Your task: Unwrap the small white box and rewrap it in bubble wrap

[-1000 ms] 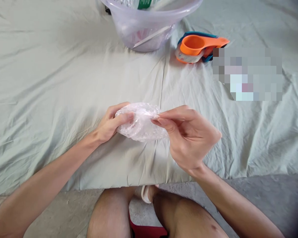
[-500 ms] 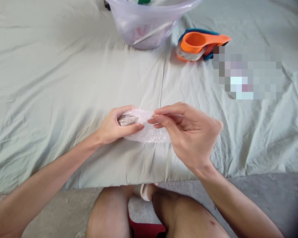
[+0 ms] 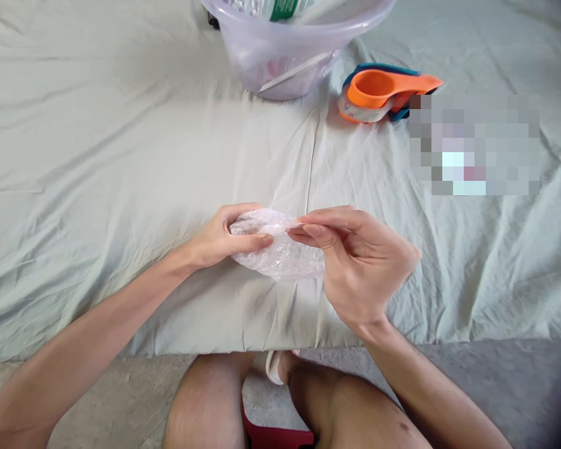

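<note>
My left hand (image 3: 222, 237) grips the near-left end of a clear plastic-wrapped bundle (image 3: 280, 259), thumb on top, fingers curled behind, probably to steady it. My right hand (image 3: 359, 262) pinches the wrap at the bundle's upper right between thumb and fingertips, a light hold that seems suited to thin film. The bundle lies between my hands, above the cloth (image 3: 121, 156); I can't tell what it contains.

Beyond my hands stands a translucent lilac basin (image 3: 238, 53) with a green-labelled packet (image 3: 285, 7) and, apparently, a white strip (image 3: 299, 72) inside. An orange tape dispenser (image 3: 371, 90) sits beyond my right hand, carrying a roll.
</note>
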{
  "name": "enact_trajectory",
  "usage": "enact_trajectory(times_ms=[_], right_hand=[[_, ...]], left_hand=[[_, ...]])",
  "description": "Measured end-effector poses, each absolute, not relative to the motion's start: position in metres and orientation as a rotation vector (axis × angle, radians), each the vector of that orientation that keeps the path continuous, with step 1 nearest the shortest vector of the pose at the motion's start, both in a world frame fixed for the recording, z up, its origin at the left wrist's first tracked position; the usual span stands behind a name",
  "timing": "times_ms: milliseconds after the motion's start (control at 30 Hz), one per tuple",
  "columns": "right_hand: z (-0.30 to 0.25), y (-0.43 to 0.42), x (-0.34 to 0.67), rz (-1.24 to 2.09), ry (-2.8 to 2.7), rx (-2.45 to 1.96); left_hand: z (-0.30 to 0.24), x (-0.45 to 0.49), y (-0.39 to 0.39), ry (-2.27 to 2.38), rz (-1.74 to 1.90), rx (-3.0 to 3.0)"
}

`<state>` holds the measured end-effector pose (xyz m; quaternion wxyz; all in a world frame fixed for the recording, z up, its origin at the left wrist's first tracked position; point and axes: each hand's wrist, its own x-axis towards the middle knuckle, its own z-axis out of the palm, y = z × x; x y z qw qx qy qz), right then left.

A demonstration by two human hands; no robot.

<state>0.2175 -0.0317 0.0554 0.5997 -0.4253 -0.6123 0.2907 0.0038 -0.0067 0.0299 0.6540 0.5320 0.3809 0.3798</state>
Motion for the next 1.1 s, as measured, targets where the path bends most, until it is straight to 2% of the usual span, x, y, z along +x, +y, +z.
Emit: enact_trajectory(times_ms=[267,567,800,1100], right_hand=[[0.032,-0.029,0.215,0.31,-1.46,-0.801],[0.029,-0.028,0.205,0.239,-1.339,-0.783],[0.037,-0.031,0.199,0.357,-1.28,-0.833],[0.039,-0.019,0.221,0.62,-1.65,-0.648]], left_hand=[[0.031,0.004,-0.005,0.869,0.825,1.195],[0.033,0.006,-0.005,0.845,0.818,1.204],[0.032,0.005,-0.006,0.845,0.822,1.132],[0.023,0.001,0.0,0.724,0.898,1.015]])
